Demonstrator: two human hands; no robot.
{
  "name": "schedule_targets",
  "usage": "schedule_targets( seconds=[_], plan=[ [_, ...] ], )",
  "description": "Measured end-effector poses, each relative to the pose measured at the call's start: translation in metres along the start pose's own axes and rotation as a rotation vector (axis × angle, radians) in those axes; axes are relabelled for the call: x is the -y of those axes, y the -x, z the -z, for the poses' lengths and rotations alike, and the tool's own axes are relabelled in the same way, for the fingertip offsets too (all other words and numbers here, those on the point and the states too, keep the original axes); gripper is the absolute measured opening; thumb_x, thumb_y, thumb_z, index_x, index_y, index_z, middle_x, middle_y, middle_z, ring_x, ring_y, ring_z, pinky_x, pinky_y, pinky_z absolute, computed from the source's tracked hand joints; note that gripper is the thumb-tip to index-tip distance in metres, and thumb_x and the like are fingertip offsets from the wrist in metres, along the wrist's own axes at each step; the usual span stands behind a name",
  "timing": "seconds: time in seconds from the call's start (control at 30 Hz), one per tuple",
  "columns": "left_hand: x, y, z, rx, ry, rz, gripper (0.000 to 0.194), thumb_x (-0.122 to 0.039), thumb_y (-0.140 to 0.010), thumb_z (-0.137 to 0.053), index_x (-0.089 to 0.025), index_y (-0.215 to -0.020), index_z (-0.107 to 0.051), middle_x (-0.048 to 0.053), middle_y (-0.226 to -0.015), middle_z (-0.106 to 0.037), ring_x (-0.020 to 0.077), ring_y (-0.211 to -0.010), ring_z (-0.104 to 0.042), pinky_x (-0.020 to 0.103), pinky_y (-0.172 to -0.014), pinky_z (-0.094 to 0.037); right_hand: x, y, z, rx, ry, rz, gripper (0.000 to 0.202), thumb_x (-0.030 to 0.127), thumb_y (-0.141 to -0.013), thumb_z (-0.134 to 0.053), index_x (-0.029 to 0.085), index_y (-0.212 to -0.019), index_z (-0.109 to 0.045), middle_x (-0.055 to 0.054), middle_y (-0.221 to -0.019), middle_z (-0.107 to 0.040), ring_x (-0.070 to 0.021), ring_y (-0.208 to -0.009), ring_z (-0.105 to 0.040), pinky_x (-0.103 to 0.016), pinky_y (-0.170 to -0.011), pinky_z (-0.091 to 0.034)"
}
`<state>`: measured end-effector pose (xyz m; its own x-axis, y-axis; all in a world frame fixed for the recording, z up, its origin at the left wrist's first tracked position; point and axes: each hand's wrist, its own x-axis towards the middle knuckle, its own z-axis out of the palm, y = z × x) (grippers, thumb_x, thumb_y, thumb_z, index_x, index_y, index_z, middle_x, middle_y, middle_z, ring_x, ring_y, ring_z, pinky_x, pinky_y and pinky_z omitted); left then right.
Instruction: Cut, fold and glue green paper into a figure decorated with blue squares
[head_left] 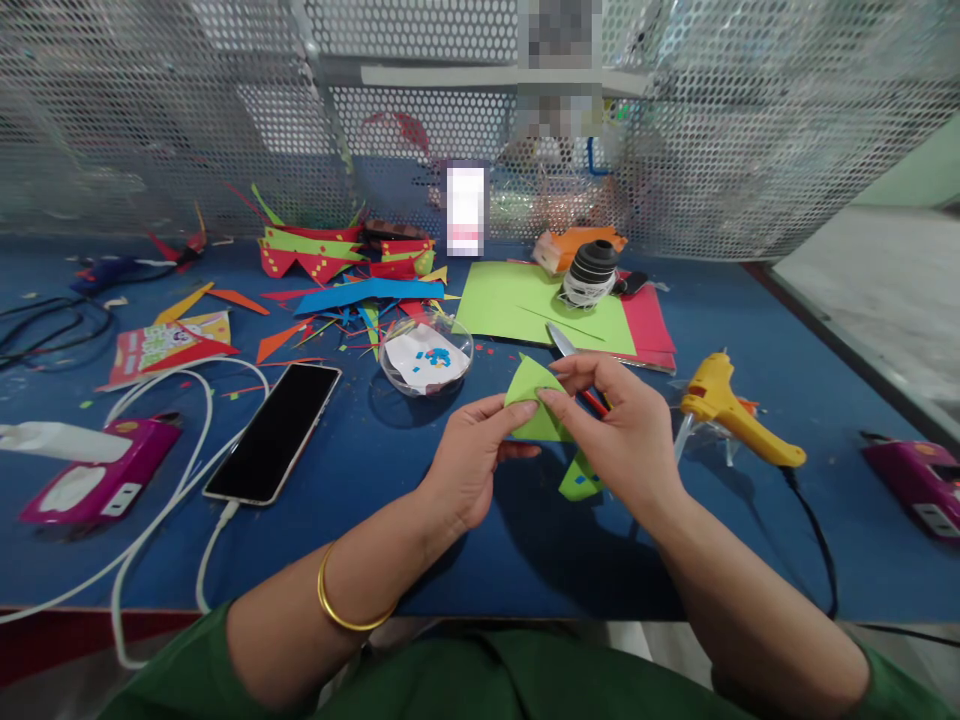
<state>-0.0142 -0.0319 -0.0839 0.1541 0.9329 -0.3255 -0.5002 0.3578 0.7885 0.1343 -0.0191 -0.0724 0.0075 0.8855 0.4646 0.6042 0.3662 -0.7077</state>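
Observation:
Both hands meet over the middle of the blue table [525, 540]. My left hand [469, 460] pinches the left edge of a small green paper triangle [534, 400]. My right hand [619, 425] grips the same piece from the right, fingertips touching the left hand's. A red-handled pair of scissors [574, 365] lies just behind the right hand, its blade pointing away. A second green scrap with blue dots [579, 478] lies on the table under my right hand.
A yellow glue gun [731, 408] stands to the right with its cord. Green and red paper sheets [525, 300] and a tape roll [590, 272] lie behind. A clear bowl [426, 352], a charging phone [274, 430], paper scraps [337, 270] and pink boxes [97, 475] lie left.

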Motion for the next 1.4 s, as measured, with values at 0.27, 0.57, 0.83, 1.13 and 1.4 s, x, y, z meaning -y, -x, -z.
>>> schedule_targets(
  seconds=[0.27, 0.57, 0.83, 1.13, 1.4],
  plan=[
    [-0.005, -0.001, 0.002, 0.034, -0.161, 0.067, 0.019, -0.028, -0.070, -0.082, -0.013, -0.080, -0.077, 0.007, -0.078, -0.075, 0.0153, -0.064, -0.072, 0.019, -0.050, -0.047, -0.004, -0.008, 0.008, 0.024, 0.013, -0.053, 0.024, 0.037, -0.081, -0.070, 0.022, -0.100, -0.069, 0.001, -0.077, -0.070, -0.0181, -0.074, -0.065, -0.034, -0.073, -0.050],
    [-0.012, -0.007, 0.002, -0.099, 0.042, 0.084, 0.007, -0.017, -0.076, -0.078, -0.013, -0.076, -0.072, 0.004, -0.073, -0.074, 0.0151, -0.067, -0.074, 0.019, -0.054, -0.054, -0.066, -0.007, 0.105, -0.105, 0.734, -0.102, 0.028, 0.037, -0.081, -0.066, 0.027, -0.106, -0.072, -0.013, -0.106, -0.074, -0.0247, -0.071, -0.067, -0.039, -0.060, -0.040],
    [-0.015, -0.006, 0.002, -0.124, 0.122, 0.031, 0.009, -0.015, -0.076, -0.078, -0.014, -0.079, -0.069, 0.003, -0.075, -0.075, 0.0162, -0.070, -0.075, 0.020, -0.055, -0.055, -0.129, 0.013, 0.131, 0.081, 0.858, 0.014, 0.010, 0.025, -0.065, -0.068, 0.029, -0.073, -0.064, -0.008, -0.074, -0.068, -0.0228, -0.060, -0.059, -0.039, -0.058, -0.030],
    [-0.023, -0.004, 0.004, -0.126, 0.169, -0.022, 0.010, -0.013, -0.077, -0.076, -0.014, -0.080, -0.067, 0.002, -0.075, -0.075, 0.0163, -0.072, -0.076, 0.020, -0.058, -0.056, -0.126, 0.001, 0.131, 0.086, 0.856, 0.013, 0.019, 0.020, -0.062, -0.068, 0.028, -0.060, -0.052, -0.002, -0.059, -0.054, -0.0179, -0.051, -0.050, -0.036, -0.054, -0.031],
    [-0.021, -0.004, 0.005, -0.073, 0.186, -0.053, 0.001, -0.014, -0.085, -0.069, -0.014, -0.085, -0.070, 0.003, -0.084, -0.077, 0.0164, -0.076, -0.076, 0.022, -0.061, -0.056, -0.081, 0.015, 0.131, -0.251, 0.361, -0.174, 0.014, 0.037, -0.066, -0.079, 0.033, -0.071, -0.066, -0.007, -0.072, -0.070, -0.0244, -0.062, -0.069, -0.036, -0.048, -0.044]
  ],
)
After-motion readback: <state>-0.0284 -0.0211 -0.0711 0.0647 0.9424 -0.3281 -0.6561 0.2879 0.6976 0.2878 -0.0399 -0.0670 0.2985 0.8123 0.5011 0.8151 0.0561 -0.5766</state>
